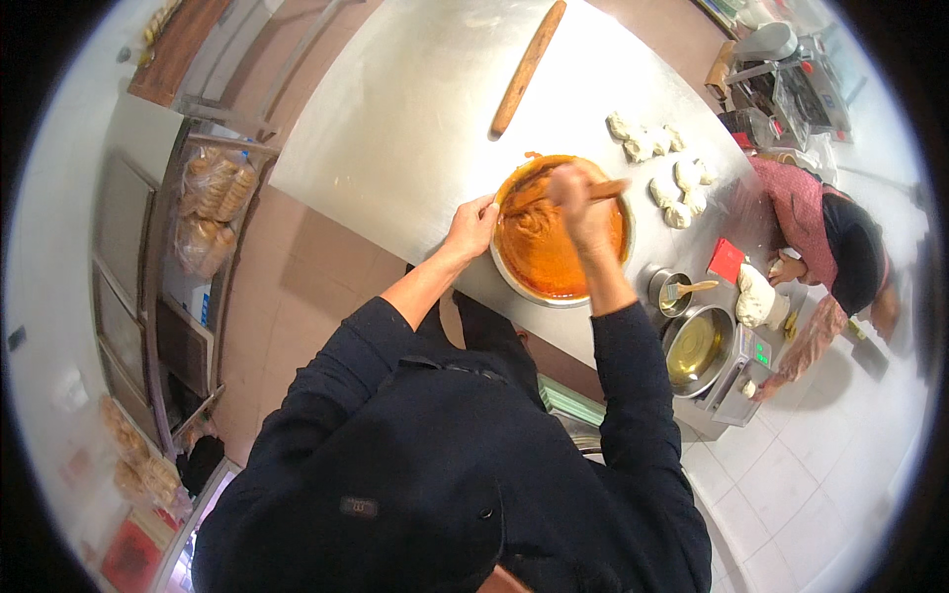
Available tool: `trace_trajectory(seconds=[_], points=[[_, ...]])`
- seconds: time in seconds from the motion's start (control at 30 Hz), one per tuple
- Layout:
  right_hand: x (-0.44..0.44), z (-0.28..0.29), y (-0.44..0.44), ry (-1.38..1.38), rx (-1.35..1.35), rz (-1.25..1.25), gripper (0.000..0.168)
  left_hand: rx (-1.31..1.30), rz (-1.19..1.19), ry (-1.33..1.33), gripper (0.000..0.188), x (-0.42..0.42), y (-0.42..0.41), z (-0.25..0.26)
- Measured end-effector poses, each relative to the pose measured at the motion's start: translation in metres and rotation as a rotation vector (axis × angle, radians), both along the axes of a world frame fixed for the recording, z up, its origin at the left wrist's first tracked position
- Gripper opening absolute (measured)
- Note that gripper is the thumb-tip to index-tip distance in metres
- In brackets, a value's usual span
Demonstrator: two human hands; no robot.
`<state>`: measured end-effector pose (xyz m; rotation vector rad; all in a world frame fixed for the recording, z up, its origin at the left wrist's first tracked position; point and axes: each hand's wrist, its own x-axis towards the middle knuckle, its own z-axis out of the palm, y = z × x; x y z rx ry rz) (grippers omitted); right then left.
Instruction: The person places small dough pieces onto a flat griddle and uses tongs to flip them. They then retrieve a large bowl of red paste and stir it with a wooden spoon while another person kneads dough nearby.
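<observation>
A round metal bowl (pixel 567 302) of thick orange-brown paste (pixel 540 256) sits near the front edge of a metal worktable (pixel 356 148). My left hand (pixel 473 228) grips the bowl's left rim, thumb uppermost. Over the paste, my right hand (pixel 574 194) is closed around a wooden stick (pixel 609 190). One end of the stick reaches into the paste on the left, where swirls show. The right hand is blurred, and its fingers are partly hidden. Some paste smears the rim at the back.
A wooden rolling pin (pixel 528 70) lies behind the bowl. Several dough pieces (pixel 671 194) rest to its right. Beyond are a brush (pixel 697 286) in a small pot, an oil bowl (pixel 693 352), a digital scale (pixel 755 347) and a dough lump (pixel 755 296) beside another person (pixel 797 207). Left stands a shelf with bagged bread (pixel 215 189).
</observation>
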<state>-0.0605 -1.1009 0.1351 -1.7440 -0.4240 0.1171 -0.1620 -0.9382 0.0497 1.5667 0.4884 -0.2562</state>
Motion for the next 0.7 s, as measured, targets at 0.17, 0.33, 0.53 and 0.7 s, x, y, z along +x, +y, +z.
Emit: trace_trajectory(seconds=[0.17,0.33,0.53,0.7], points=[[-0.008,0.028,-0.036,0.366,0.122,-0.108,0.030,-0.010,0.038,0.026,0.033,-0.007,-0.003,-0.013],[-0.005,0.117,-0.080,0.214,0.496,-0.163,0.033,-0.048,-0.006,0.051,0.036,-0.003,0.001,-0.021],[-0.029,0.107,-0.100,0.035,0.646,-0.295,0.022,-0.123,0.087,0.184,0.038,-0.028,-0.015,0.013],[-0.047,0.051,-0.110,-0.025,0.289,-0.464,0.023,-0.215,0.041,0.247,0.039,-0.041,-0.017,0.019]])
